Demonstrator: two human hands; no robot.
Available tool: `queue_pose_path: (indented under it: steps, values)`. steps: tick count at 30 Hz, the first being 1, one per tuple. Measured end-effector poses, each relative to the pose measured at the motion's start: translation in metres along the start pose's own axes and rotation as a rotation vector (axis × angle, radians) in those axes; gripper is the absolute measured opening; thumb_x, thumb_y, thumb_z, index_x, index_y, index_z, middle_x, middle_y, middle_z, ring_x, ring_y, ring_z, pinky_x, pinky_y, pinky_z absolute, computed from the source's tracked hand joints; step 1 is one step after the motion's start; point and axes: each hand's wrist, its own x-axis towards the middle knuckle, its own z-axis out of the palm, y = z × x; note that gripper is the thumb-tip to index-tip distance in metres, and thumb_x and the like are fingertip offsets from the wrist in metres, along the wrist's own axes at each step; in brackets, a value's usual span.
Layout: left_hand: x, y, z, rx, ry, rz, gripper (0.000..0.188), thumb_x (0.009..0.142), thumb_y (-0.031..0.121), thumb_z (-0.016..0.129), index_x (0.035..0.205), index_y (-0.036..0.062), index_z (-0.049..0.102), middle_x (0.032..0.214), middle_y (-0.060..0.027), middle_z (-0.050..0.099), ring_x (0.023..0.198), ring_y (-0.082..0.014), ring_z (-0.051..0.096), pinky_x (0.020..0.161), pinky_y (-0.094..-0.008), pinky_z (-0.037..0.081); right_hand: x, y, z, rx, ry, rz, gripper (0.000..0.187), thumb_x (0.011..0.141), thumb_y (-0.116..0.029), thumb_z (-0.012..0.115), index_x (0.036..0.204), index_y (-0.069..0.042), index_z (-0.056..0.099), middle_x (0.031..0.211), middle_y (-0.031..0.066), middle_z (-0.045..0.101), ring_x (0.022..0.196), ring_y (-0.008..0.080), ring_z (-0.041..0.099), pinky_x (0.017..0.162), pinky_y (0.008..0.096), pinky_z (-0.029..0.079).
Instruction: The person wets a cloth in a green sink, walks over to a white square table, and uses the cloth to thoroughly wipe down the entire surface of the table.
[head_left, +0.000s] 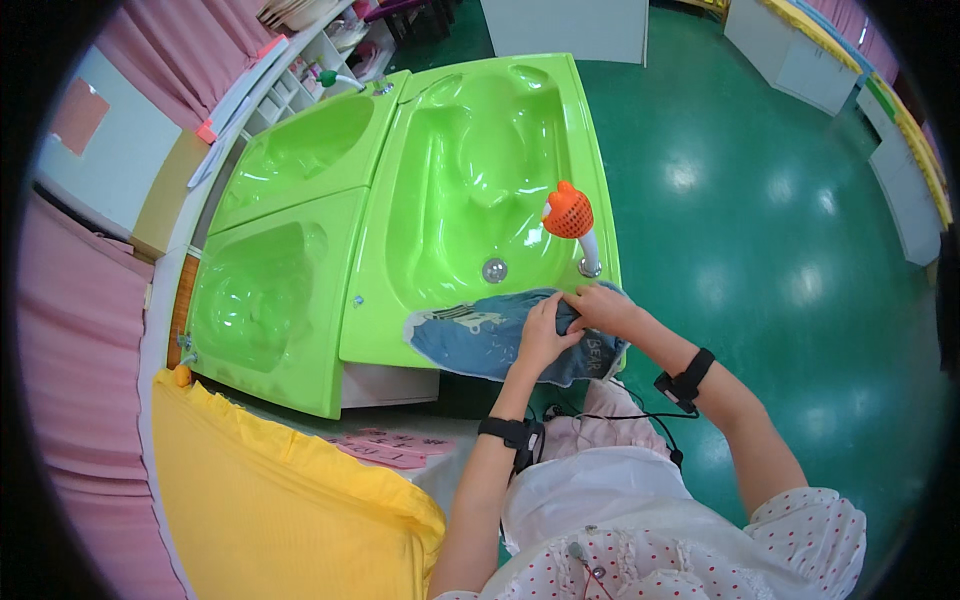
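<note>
A blue cloth (470, 335) with pale printed figures and a light edge lies over the near rim of the large green baby bathtub (375, 320), part of it hanging past the edge. My left hand (543, 335) has its fingers closed on a bunched fold at the cloth's middle. Close beside it, my right hand (602, 308) grips the cloth near the tub's right corner. Fingertips of both hands are partly hidden in the folds. Just beyond my right hand rises a shower head (570, 212) with an orange animal-shaped cover.
A metal drain (494, 270) sits in the tub floor. Two smaller green basins (275, 260) adjoin the tub on the left. At lower left is a surface under a yellow cloth (290, 490). White cabinets (790, 55) line the far right, beyond the green floor (700, 200).
</note>
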Motion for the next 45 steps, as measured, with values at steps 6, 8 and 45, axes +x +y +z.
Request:
queue_pose_path:
  steps: [6, 8, 45]
  values:
    - [-0.036, -0.015, 0.006, -0.034, 0.070, 0.026, 0.082, 0.070, 0.025, 0.073, 0.135, 0.0050, 0.028, 0.134, -0.0219, 0.036, 0.123, -0.0349, 0.038, 0.101, -0.0388, 0.032, -0.007, 0.016, 0.015, 0.292, -0.189, 0.225, 0.035, 0.090, -0.032, 0.049, 0.107, -0.003, 0.056, 0.104, 0.0193, 0.058, 0.088, 0.0382, 0.057, 0.075, 0.0438, 0.046]
    - [-0.043, -0.021, 0.002, 0.117, 0.080, 0.009, 0.080, 0.071, 0.023, 0.071, 0.136, 0.0063, 0.026, 0.137, -0.0200, 0.032, 0.125, -0.0341, 0.034, 0.102, -0.0395, 0.030, -0.020, 0.005, 0.029, 0.460, 0.315, 0.171, 0.037, 0.090, -0.031, 0.047, 0.115, -0.004, 0.051, 0.114, 0.0223, 0.052, 0.097, 0.0394, 0.053, 0.083, 0.0430, 0.043]
    - [-0.084, -0.155, -0.122, 0.519, 0.328, -0.535, 0.053, 0.083, 0.019, 0.053, 0.133, 0.0124, 0.037, 0.139, -0.0110, 0.035, 0.130, -0.0300, 0.030, 0.100, -0.0487, 0.029, -0.021, 0.007, 0.087, 0.110, 0.412, 0.774, 0.055, 0.086, -0.024, 0.046, 0.138, -0.021, 0.027, 0.135, 0.0267, 0.030, 0.108, 0.0417, 0.049, 0.082, 0.0454, 0.046]
